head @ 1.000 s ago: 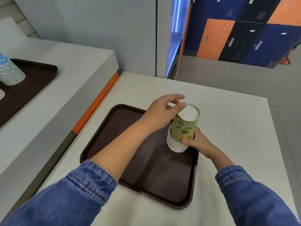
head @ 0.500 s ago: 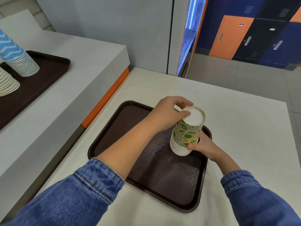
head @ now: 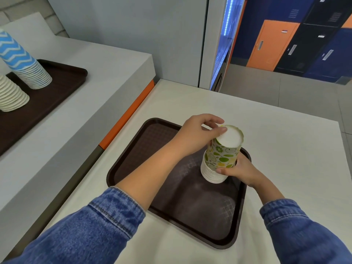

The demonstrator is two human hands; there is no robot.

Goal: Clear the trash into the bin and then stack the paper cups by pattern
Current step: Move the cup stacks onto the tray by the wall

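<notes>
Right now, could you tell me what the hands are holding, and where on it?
Both hold the fruit-patterned cup stack: left hand at its upturned top, right hand near its lower rims.

We see both cup stacks on the far tray (head: 62, 80) cut off by the left edge: the blue zigzag stack (head: 22, 61) loses its top, the cream stack (head: 11, 96) most of itself.

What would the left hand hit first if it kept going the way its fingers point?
The left hand points right, fingertips already on the fruit-pattern cup stack, at its top; so that stack comes first. Depth beyond is unclear.
</notes>
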